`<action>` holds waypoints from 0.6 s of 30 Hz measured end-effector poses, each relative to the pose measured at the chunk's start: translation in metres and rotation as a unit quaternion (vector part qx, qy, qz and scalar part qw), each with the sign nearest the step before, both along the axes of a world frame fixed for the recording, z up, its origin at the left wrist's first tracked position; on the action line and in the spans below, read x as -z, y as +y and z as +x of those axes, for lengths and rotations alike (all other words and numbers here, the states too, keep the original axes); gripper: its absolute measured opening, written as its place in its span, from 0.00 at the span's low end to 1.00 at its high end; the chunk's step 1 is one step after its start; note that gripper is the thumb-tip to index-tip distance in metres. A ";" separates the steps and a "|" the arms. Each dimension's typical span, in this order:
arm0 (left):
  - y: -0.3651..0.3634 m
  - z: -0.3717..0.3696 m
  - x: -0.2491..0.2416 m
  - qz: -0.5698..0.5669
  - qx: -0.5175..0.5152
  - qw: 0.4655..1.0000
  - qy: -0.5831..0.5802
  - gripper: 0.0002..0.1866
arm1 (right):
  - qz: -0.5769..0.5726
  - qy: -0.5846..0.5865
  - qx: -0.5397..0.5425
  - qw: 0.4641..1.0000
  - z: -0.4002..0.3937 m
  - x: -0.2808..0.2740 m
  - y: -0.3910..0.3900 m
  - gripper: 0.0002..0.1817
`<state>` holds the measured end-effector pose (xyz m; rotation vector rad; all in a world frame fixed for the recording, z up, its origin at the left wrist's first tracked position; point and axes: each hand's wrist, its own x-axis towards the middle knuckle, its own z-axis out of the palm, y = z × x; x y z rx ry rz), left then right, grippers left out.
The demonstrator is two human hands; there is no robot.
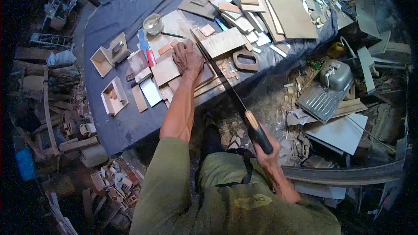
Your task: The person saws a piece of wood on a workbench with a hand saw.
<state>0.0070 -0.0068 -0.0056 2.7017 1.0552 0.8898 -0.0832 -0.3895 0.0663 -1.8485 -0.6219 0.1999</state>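
My right hand [266,148] is closed round the black handle of a long saw [235,98]. The dark blade runs up and left to the work on the table, its tip end beside a pale board [224,42]. My left hand [188,58] presses down on wooden pieces left of the blade, its fingers bent together; what lies under them is partly hidden. A light square board [166,71] lies just left of that hand. Sawdust [226,67] is scattered right of the blade, near a wooden piece with an oval hole [245,61].
The cloth-covered table [126,128] holds small open boxes [114,95], a glass jar [153,24], a knife with a red handle [150,57] and stacked boards [287,6]. A metal sink [324,100] and a white panel [338,134] stand at the right. Wood scraps [116,182] lie at the lower left.
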 end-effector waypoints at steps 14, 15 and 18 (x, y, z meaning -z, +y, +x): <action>0.000 0.002 0.001 0.005 -0.014 1.000 -0.009 0.14 | -0.012 0.114 0.002 0.993 0.021 -0.014 0.054 0.34; 0.001 0.003 0.001 0.005 -0.014 1.000 -0.012 0.13 | -0.013 0.122 -0.002 0.992 0.022 -0.014 0.053 0.34; 0.001 0.003 0.004 -0.008 -0.016 1.000 -0.017 0.13 | 0.011 0.115 -0.013 0.993 0.023 -0.017 0.053 0.34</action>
